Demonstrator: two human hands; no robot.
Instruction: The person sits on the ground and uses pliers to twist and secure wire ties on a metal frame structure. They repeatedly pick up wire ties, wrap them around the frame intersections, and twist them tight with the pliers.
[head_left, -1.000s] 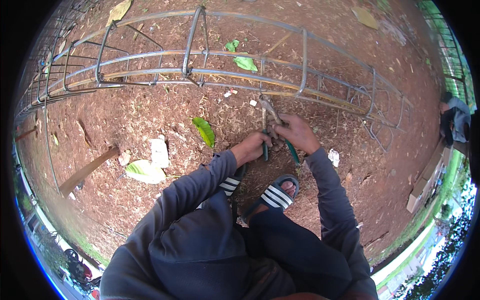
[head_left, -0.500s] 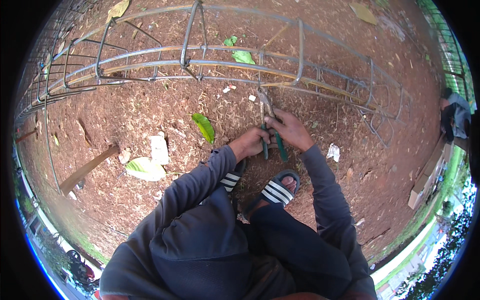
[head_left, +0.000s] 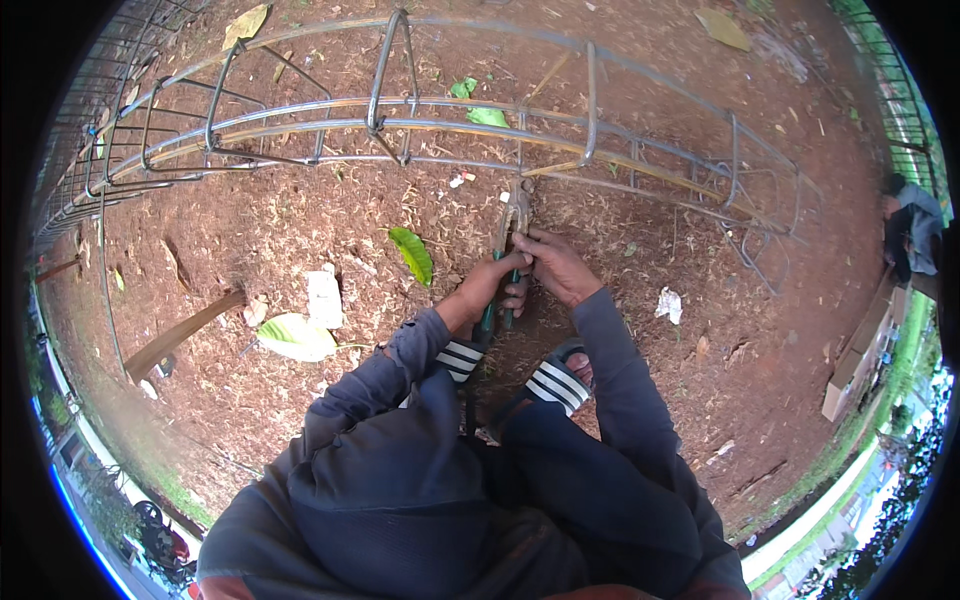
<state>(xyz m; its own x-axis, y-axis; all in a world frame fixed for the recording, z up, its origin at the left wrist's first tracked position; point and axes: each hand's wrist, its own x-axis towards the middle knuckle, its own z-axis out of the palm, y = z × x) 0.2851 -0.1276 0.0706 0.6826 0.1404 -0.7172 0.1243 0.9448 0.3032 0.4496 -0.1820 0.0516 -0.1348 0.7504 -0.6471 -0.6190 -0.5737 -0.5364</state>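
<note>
A pair of pincers (head_left: 516, 212) with green handles points away from me. Its metal jaws are close to the lowest bar of a long steel rebar cage (head_left: 450, 127), around a thin upright piece that meets the bar there. My left hand (head_left: 484, 288) is closed around the green handles, fingers wrapping them from the left. From the right, my right hand (head_left: 563, 270) is closed, its thumb and fingertips pinching the upper part of the handles just below the jaws. Its other fingers are partly hidden. Both hands meet over the ground between my sandalled feet.
Square stirrups (head_left: 592, 105) stand along the cage, which curves across the far side. On the reddish soil are a green leaf (head_left: 411, 256), a pale leaf (head_left: 298, 338), a white block (head_left: 324, 299) and a wooden stick (head_left: 185, 335). Another person (head_left: 912, 228) sits far right.
The handles have swung left and drawn closer together. My left hand has moved slightly left, and my right hand has shifted left, higher on the pincers. The jaws remain near the bar.
</note>
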